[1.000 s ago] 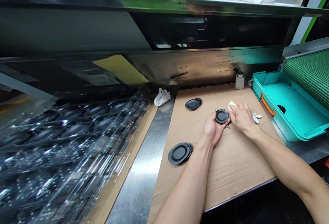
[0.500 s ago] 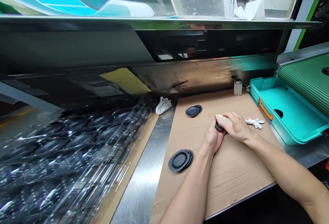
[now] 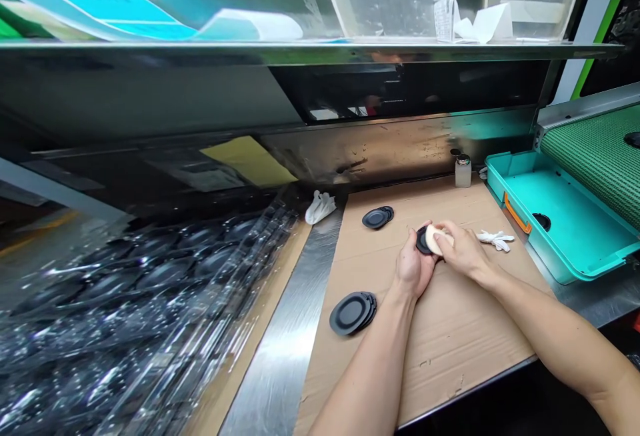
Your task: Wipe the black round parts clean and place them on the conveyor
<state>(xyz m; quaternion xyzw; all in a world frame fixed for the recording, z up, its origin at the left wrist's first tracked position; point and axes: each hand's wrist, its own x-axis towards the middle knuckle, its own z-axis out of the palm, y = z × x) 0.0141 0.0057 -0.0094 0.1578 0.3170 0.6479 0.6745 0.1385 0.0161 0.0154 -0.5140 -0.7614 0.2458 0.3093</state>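
Observation:
My left hand (image 3: 416, 264) is closed around the edge of a round black disc (image 3: 423, 241), its face turned up. In my right hand (image 3: 463, 249) is a cream-coloured pad (image 3: 436, 239), like a sponge, which lies over the right part of the disc. The fingers of my left hand under the disc are partly hidden. Left of my forearm, a larger stack of black discs (image 3: 350, 313) lies fanned on the cardboard sheet (image 3: 465, 343). Another small stack of black discs (image 3: 377, 217) lies farther back.
A teal tray (image 3: 595, 223) with a black disc inside stands right, beside a green conveyor belt (image 3: 600, 136). White gloves (image 3: 495, 241) and a small bottle (image 3: 463, 172) sit on the cardboard. Clear plastic trays of black parts (image 3: 150, 283) fill the left. A metal shelf edge (image 3: 300, 55) crosses above.
The cream pad has slid right across the disc with my right hand, baring more of the disc's black face. My left hand stays about where it was.

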